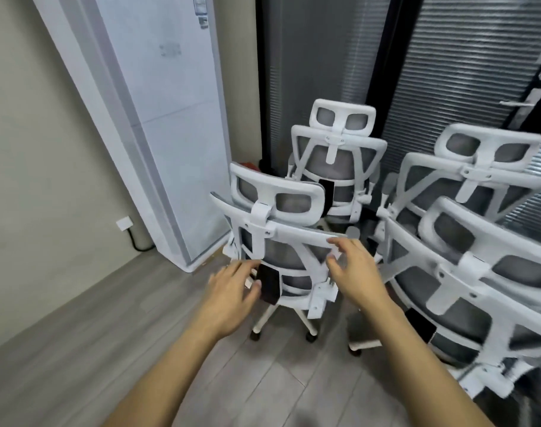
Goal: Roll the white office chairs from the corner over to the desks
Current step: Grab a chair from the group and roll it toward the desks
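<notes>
Several white office chairs with grey mesh backs stand bunched in the room's corner, seen from behind. The nearest chair (281, 229) is straight ahead, its headrest tilted left and its wheeled base on the wood floor. My left hand (232, 291) hovers open by the left lower edge of that chair's back, fingers spread. My right hand (352, 269) is open with its fingertips at the right end of the back's top rail. Another chair (337, 155) stands behind it, and two more chairs (466, 272) fill the right side.
A tall white floor-standing air conditioner (170, 134) stands against the beige wall at left, with a wall socket and black cable (133, 238) beside it. Dark glass panels with blinds (448, 72) close the corner behind the chairs. Grey wood floor (93, 334) stretches open at left and near me.
</notes>
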A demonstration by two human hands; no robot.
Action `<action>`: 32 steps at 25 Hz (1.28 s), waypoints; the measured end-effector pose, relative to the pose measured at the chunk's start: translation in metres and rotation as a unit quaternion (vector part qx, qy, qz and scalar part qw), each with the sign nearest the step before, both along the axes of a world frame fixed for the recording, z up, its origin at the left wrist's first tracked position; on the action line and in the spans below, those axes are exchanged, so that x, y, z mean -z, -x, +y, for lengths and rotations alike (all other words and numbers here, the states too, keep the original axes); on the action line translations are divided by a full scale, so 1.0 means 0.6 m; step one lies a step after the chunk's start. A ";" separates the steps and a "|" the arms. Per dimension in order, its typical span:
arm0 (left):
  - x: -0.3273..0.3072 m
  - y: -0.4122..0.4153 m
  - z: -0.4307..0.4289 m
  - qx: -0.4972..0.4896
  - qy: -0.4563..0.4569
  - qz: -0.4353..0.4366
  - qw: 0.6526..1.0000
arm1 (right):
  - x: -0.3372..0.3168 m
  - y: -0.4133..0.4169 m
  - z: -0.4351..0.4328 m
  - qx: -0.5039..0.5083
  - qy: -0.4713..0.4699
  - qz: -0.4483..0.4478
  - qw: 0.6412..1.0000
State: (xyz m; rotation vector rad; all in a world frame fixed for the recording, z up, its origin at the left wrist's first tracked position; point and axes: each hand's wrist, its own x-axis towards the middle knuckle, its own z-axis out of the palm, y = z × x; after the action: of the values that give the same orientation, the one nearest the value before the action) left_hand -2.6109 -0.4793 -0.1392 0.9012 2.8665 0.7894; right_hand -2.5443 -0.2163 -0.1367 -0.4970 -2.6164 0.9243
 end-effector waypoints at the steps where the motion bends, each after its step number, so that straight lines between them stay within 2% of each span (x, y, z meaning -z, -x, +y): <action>1: 0.012 0.064 -0.001 0.005 0.003 0.002 1.000 | 0.011 0.047 0.004 0.014 -0.009 -0.009 1.000; 4: 0.055 0.263 -0.001 0.030 0.015 0.005 0.999 | 0.054 0.177 0.009 0.081 -0.013 -0.051 0.995; 7: 0.096 0.427 0.000 0.055 0.043 0.001 0.998 | 0.094 0.260 -0.006 0.171 -0.047 -0.144 0.974; 9: 0.118 0.501 0.007 0.081 0.082 0.009 0.993 | 0.116 0.284 -0.019 0.189 -0.102 -0.208 0.954; 11: 0.130 0.544 0.012 0.110 0.116 0.031 0.987 | 0.127 0.295 -0.029 0.192 -0.131 -0.229 0.945; 14: 0.148 0.583 0.011 0.113 0.106 0.053 0.986 | 0.139 0.302 -0.027 0.203 -0.135 -0.214 0.946; 17: 0.162 0.607 0.007 0.121 0.082 0.043 0.988 | 0.150 0.301 -0.038 0.215 -0.113 -0.159 0.957; 19: 0.169 0.621 -0.006 0.135 0.082 0.066 0.985 | 0.156 0.293 -0.072 0.233 -0.114 -0.115 0.959; 21: 0.168 0.632 -0.033 0.160 0.073 0.098 0.980 | 0.155 0.277 -0.126 0.258 -0.116 -0.109 0.953; 26: 0.162 0.638 -0.107 0.250 0.066 0.125 0.958 | 0.159 0.214 -0.284 0.339 -0.109 -0.110 0.928; 29: 0.156 0.619 -0.154 0.316 0.017 0.130 0.940 | 0.165 0.171 -0.415 0.408 -0.110 -0.108 0.900; 32: 0.160 0.581 -0.210 0.398 -0.020 0.131 0.908 | 0.164 0.117 -0.556 0.480 -0.095 -0.130 0.862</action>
State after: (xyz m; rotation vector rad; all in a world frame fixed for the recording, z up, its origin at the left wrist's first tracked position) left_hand -2.9593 -0.6052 -0.2349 2.1006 2.2735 0.6442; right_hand -2.6146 -0.5502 -0.2353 -1.7317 -2.1283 0.2585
